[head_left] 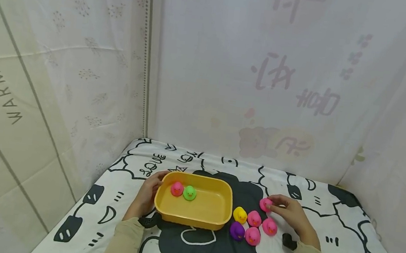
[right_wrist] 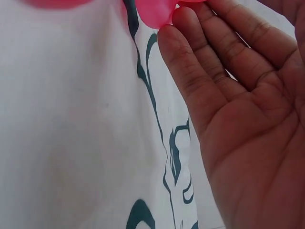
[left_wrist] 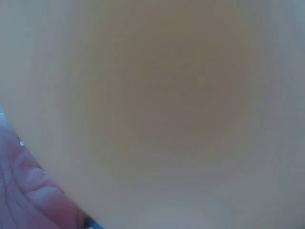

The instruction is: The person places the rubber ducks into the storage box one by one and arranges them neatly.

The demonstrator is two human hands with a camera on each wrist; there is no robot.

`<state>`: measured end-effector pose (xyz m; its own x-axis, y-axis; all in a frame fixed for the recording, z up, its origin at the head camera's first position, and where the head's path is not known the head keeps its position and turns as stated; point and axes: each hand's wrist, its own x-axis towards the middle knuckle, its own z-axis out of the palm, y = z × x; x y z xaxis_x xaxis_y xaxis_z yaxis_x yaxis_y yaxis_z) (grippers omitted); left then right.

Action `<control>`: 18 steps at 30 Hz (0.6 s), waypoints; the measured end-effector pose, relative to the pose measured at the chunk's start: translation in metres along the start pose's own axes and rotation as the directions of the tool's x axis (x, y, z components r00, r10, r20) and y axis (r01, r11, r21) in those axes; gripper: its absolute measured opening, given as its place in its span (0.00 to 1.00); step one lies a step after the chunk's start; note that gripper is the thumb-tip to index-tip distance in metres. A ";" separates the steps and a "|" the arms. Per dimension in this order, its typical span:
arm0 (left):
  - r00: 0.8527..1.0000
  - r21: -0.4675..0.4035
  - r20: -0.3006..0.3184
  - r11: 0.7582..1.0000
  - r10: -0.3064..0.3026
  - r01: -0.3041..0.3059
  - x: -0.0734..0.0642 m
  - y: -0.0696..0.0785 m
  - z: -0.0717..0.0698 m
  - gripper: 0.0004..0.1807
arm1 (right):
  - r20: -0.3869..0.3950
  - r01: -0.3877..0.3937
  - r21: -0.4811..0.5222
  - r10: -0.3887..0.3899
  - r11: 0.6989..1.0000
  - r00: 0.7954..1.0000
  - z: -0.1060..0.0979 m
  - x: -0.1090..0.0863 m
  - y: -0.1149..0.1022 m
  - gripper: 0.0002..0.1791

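A yellow plastic basin holds a pink rubber duck and a green rubber duck in its left part. My left hand grips the basin's left end, its fingers at the far corner. On the right, my right hand pinches another pink rubber duck between thumb and fingers. The fingertips meet pink plastic at the top of the right wrist view. In the left wrist view the basin is a close blur, with part of my palm in the lower left corner.
Right of the basin sit a yellow duck, a purple duck and three pink ducks. They stand close together near my right hand. A black-and-white patterned cloth covers the surface; printed curtains rise behind and beside it.
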<state>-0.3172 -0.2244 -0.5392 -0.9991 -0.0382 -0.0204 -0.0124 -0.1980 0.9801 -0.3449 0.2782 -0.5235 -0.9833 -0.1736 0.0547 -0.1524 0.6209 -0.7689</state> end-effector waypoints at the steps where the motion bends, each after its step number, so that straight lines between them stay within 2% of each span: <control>1: 1.000 0.002 0.003 1.000 0.002 -0.002 0.001 0.000 0.000 0.28 | -0.009 0.001 0.002 -0.001 1.000 1.000 0.000 0.000 0.000 0.26; 10: 1.000 -0.003 0.022 1.000 0.001 -0.001 0.002 0.003 0.003 0.29 | -0.043 -0.001 0.018 0.002 1.000 0.999 -0.001 -0.001 -0.014 0.28; 18: 1.000 -0.008 0.009 1.000 -0.027 0.028 0.000 0.003 0.000 0.28 | -0.001 0.097 0.075 -0.098 0.992 0.995 0.009 0.004 -0.035 0.25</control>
<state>-0.3174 -0.2247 -0.5361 -0.9987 -0.0237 -0.0454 -0.0396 -0.2072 0.9775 -0.3426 0.2495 -0.5021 -0.9639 -0.2324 0.1302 -0.2395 0.5419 -0.8056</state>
